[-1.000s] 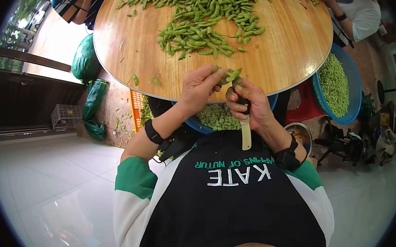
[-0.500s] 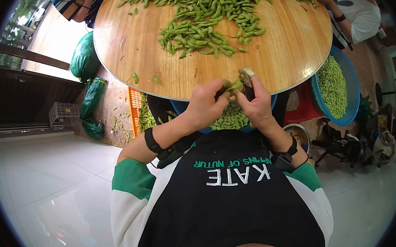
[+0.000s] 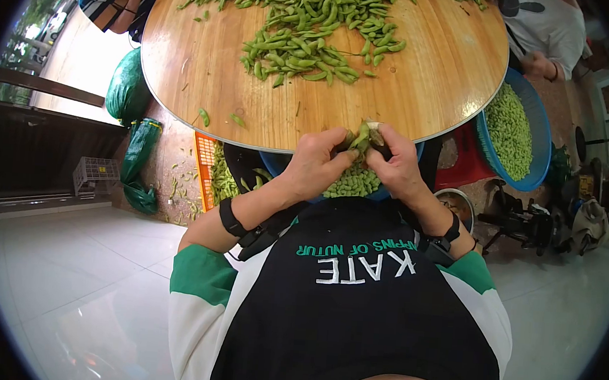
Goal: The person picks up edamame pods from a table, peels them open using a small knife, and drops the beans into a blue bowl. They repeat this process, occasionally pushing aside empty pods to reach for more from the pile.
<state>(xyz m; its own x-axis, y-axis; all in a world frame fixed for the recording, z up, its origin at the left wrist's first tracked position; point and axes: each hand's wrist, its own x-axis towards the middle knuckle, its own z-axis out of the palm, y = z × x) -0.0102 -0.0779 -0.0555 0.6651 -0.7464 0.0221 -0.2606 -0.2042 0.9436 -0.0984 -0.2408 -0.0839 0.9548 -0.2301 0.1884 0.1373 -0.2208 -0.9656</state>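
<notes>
My left hand (image 3: 315,164) and my right hand (image 3: 399,167) meet at the near edge of the round wooden table (image 3: 226,93). Between their fingertips is a green edamame pod (image 3: 359,140), gripped by both hands; the fingers partly cover it. Something pale shows at the tip of my right forefinger, too small to make out. Directly below the hands, a blue basin (image 3: 272,164) holds shelled green beans (image 3: 351,184). Farther back on the tabletop lies a big heap of unshelled edamame pods (image 3: 304,45), with a few loose pods to the left.
An orange crate (image 3: 204,165) with pods stands at left, near green sacks (image 3: 129,89). At right, a blue tub (image 3: 544,147) of shelled beans sits by a red stool (image 3: 459,169). Two other people (image 3: 545,30) are across the table. A metal bowl (image 3: 457,201) is beside my right forearm.
My right forefinger has curled down from its raised position, and both hands have closed in on the pod. At the right, the other person's hand has come down near the blue tub.
</notes>
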